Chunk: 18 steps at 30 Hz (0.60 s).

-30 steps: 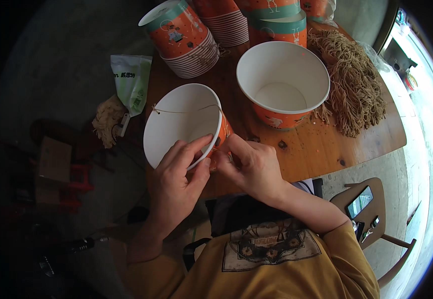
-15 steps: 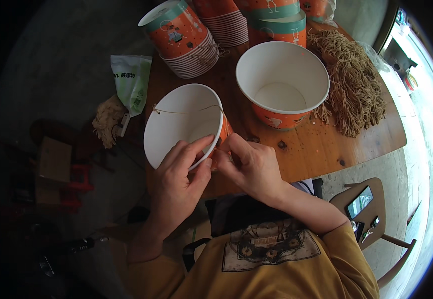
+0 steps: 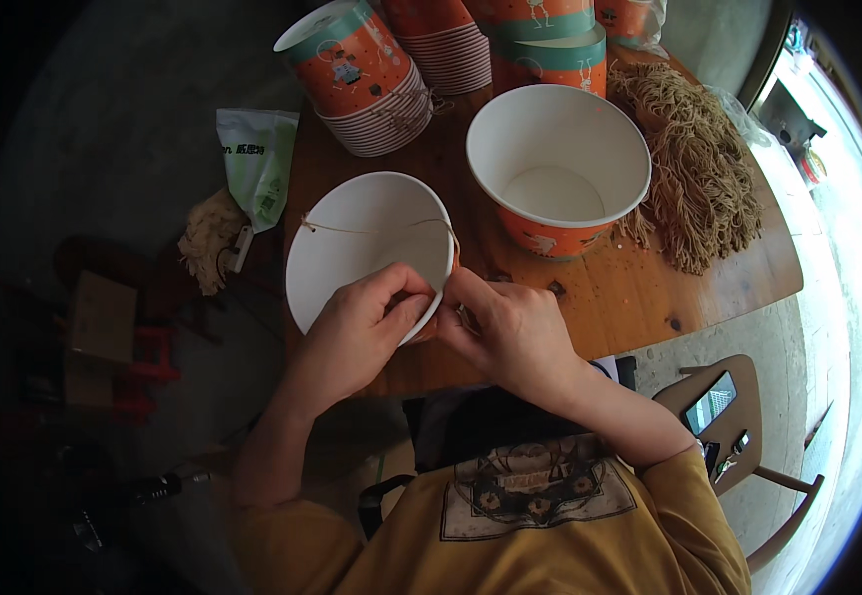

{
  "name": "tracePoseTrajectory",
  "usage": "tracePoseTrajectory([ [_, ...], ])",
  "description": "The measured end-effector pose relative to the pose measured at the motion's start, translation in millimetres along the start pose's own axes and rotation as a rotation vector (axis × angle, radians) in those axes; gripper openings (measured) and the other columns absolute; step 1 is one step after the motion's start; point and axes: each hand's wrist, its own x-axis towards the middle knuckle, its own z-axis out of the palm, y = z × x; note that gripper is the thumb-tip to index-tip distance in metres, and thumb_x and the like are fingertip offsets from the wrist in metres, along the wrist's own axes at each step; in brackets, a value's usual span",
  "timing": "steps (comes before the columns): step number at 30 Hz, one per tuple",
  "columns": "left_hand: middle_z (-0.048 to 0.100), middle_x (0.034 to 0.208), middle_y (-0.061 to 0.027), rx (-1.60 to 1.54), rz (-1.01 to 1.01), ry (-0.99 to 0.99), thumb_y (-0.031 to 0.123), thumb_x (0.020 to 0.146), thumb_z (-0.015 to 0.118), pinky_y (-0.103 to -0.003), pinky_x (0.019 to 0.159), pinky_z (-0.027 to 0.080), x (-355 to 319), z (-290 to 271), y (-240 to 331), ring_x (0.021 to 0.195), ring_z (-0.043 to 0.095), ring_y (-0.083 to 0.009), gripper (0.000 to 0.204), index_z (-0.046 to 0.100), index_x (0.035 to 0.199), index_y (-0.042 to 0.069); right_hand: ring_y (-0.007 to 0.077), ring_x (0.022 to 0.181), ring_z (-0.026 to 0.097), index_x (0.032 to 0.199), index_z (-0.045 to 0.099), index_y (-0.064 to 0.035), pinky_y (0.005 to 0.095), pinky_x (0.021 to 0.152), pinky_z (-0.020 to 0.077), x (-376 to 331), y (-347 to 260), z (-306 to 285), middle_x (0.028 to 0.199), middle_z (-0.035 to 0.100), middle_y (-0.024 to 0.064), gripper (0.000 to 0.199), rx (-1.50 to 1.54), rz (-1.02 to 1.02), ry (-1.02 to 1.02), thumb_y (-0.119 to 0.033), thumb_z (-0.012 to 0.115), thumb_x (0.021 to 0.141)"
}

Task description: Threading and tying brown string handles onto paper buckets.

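A white-lined orange paper bucket (image 3: 337,223) stands tilted in front of me. A thin brown string (image 3: 391,230) is tied through a hole at its left side, crosses the opening and passes over the right rim. My left hand (image 3: 371,317) reaches inside the bucket by the near right wall, thumb and fingers pinched together; whatever they hold is hidden. Outside the same wall, my right hand (image 3: 505,327) is closed in a pinch where the string comes down. Its fingertips are partly covered by the rim.
Another paper bucket (image 3: 560,154) stands to the right, beside a heap of brown strings (image 3: 694,164). Stacked buckets (image 3: 376,114) line the back of the wooden table (image 3: 639,297). A white-green bag (image 3: 257,164) is at left; a chair (image 3: 743,397) with a phone stands at right.
My left hand's fingers have curled in and its thumb has moved from the rim into the bucket. My right hand stays pinched outside the wall, and the string has shifted slightly over the rim.
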Motion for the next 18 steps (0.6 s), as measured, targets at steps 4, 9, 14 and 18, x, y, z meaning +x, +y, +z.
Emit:
tracePoseTrajectory([
  [4,0.062,0.083,-0.0097,0.110,0.033,0.000,0.010,0.095,0.052,-0.031,0.070,0.048,6,-1,-2,0.075,0.060,-0.0166,0.011,0.054,0.096,0.000,0.0308,0.054,0.061,0.086,0.052,-0.0080,0.0404,0.048,0.0491,1,2,-1,0.060,0.058,0.0093,0.012,0.029,-0.009,0.001,-0.014,0.061,0.083],
  [9,0.058,0.081,-0.0065,0.088,0.079,0.028,0.008,0.094,0.050,-0.030,0.068,0.046,8,-6,-2,0.071,0.054,-0.0136,0.007,0.051,0.092,0.001,0.0267,0.063,0.063,0.089,0.055,-0.0068,0.0365,0.055,0.0495,2,7,-8,0.069,0.061,0.0070,0.014,0.091,0.050,-0.081,-0.012,0.067,0.082],
  [14,0.056,0.083,0.0004,-0.042,0.050,0.063,0.008,0.093,0.050,-0.023,0.066,0.042,7,-18,-8,0.072,0.047,-0.0052,0.006,0.052,0.091,0.002,0.0233,0.068,0.064,0.099,0.054,-0.0068,0.0334,0.060,0.0498,2,12,-30,0.074,0.062,0.0067,0.022,0.167,0.107,-0.227,-0.011,0.068,0.083],
  [18,0.056,0.085,0.0014,-0.330,-0.032,0.072,0.012,0.096,0.048,-0.021,0.068,0.042,11,-19,-3,0.073,0.046,-0.0041,0.011,0.054,0.091,0.004,0.0177,0.070,0.065,0.105,0.052,-0.0058,0.0296,0.061,0.0495,11,11,-43,0.076,0.064,0.0056,0.027,0.202,0.096,-0.266,-0.011,0.068,0.084],
])
